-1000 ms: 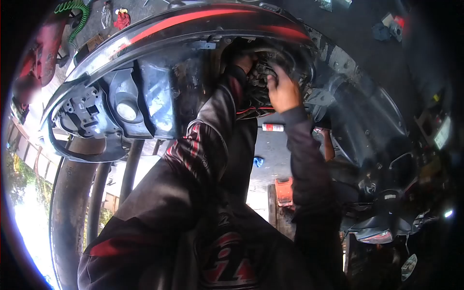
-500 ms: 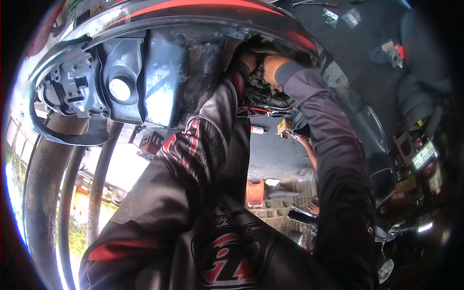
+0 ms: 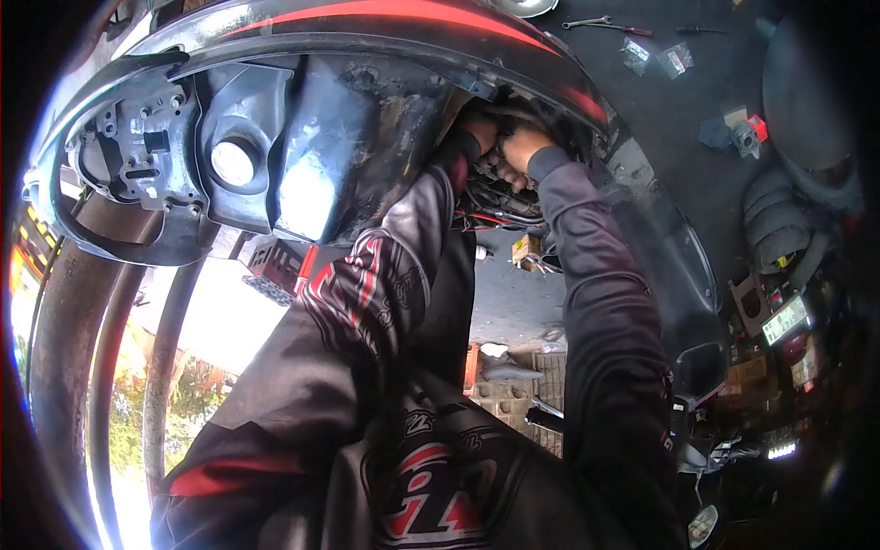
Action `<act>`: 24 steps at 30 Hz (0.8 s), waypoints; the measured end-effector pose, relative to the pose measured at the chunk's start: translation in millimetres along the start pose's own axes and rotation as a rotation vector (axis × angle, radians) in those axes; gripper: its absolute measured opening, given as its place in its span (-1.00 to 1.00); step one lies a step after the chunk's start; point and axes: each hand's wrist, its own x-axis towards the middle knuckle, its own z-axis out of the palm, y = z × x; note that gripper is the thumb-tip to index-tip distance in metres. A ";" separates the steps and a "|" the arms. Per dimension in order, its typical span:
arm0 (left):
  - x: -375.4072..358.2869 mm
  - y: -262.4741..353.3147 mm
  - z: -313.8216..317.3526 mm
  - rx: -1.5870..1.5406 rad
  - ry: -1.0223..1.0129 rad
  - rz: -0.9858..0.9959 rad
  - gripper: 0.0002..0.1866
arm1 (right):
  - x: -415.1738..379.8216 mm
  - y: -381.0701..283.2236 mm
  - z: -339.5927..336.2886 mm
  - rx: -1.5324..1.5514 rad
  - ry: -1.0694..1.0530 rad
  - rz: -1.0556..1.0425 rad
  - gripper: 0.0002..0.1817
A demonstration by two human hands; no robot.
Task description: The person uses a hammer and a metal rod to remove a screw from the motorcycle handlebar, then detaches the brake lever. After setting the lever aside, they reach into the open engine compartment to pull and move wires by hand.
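Both my hands reach into an opening in the body of a motor scooter, whose black side panel carries a red stripe. My left hand is deep in the opening, its fingers hidden in shadow. Close beside it, my right hand has its fingers curled inward; whatever they grip is too dark and small to make out. Dark engine parts lie just under my hands, with red and black wires beneath. Left of the opening sit a dark inner cover and a round, pale cap.
A small yellow box lies on the floor beyond the scooter. A wrench, plastic packets and a metal part with red on it lie at upper right. Thick metal pipes stand at left.
The view has shifted slightly, and my hands appear a little lower in it. Another person's hand and forearm near the yellow box are no longer visible. My hands remain inside the opening.
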 end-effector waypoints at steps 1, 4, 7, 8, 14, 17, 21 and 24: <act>-2.4 -0.7 1.2 -0.143 0.073 0.057 -0.55 | -1.8 -3.0 -1.3 -0.021 -0.035 -0.018 -0.68; -6.7 9.9 -2.5 0.043 -0.050 -0.060 -0.56 | -4.2 -2.8 -4.0 -0.026 -0.021 -0.023 -0.70; 20.8 -12.0 33.0 0.392 -0.151 0.202 -0.59 | -17.4 -0.1 5.0 -0.140 -0.006 -0.112 -0.72; 21.6 -13.7 38.6 0.398 -0.156 0.209 -0.59 | -28.0 0.7 8.3 -0.090 0.038 -0.095 -0.77; -54.7 40.7 -27.9 0.343 0.006 -0.034 -0.56 | -26.2 27.1 49.8 -0.259 0.466 -0.172 -0.40; -51.6 24.8 -20.7 0.379 0.158 0.012 -0.53 | -22.2 21.5 52.7 -0.219 0.537 -0.187 -0.43; -38.5 31.3 -34.7 0.197 -0.164 -0.061 -0.54 | -4.9 20.3 48.0 -0.357 0.467 -0.126 -0.68; -20.0 3.5 -12.6 0.081 -0.043 0.200 -0.58 | -12.0 18.0 43.5 -0.243 0.526 -0.186 -0.70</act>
